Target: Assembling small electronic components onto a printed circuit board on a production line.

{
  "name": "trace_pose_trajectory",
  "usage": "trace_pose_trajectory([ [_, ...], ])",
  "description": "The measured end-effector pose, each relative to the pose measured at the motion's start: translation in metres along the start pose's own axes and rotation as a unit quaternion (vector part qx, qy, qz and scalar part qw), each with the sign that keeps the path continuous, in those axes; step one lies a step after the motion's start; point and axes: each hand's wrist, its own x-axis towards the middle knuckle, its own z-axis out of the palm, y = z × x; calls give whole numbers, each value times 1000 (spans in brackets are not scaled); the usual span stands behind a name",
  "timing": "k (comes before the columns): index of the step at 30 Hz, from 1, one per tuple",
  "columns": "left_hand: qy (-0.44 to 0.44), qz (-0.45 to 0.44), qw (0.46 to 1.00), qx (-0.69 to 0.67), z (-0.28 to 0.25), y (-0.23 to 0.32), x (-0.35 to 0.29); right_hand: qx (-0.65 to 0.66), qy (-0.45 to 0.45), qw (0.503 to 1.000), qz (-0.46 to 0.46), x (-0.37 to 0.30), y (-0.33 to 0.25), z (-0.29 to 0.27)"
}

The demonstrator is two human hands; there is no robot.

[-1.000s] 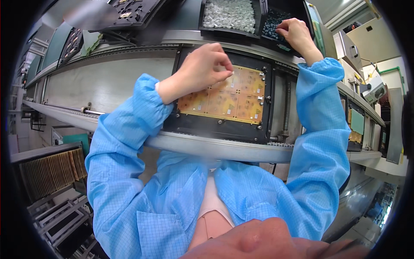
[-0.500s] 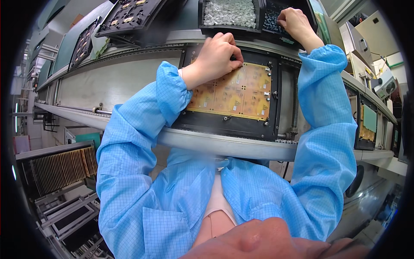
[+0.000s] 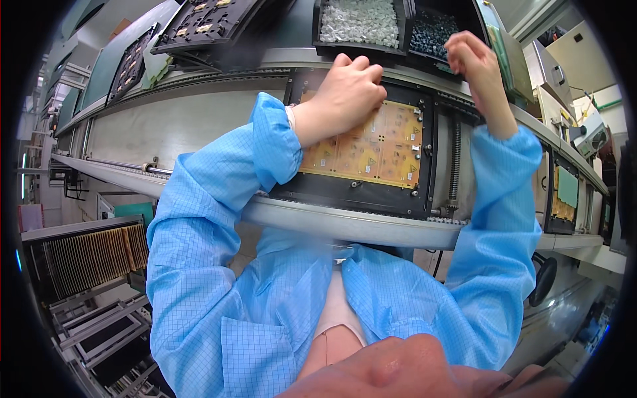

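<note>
An orange-yellow printed circuit board (image 3: 361,159) lies in a black carrier frame (image 3: 332,188) on the conveyor. Over the board's far part, my left hand (image 3: 348,96) is closed with its fingers curled downward. Its fingertips, and anything between them, are hidden behind the hand. My right hand (image 3: 476,66) is raised at the near right edge of a black bin of small dark-blue parts (image 3: 434,34). Its fingers are bent together, and I cannot make out what they hold.
A black bin of whitish parts (image 3: 358,23) stands left of the dark-blue parts. Black fixture trays (image 3: 209,26) lie at the far left. The metal conveyor rail (image 3: 358,222) runs along the near side. Another carrier with a green sheet (image 3: 567,186) sits at the right.
My right hand has come out of the bin of dark-blue parts, moving nearer and slightly right. My left hand stays over the board, shifted slightly right.
</note>
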Motion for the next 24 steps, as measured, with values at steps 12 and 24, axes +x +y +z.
trace_pose_trajectory([
  [12, -8, -77, 995, 67, 17, -83, 86, 317, -120, 914, 222, -89, 6, 17],
  [24, 152, -51, 985, -64, 2, -57, 75, 34, -121, 975, 182, -92, -13, 32],
])
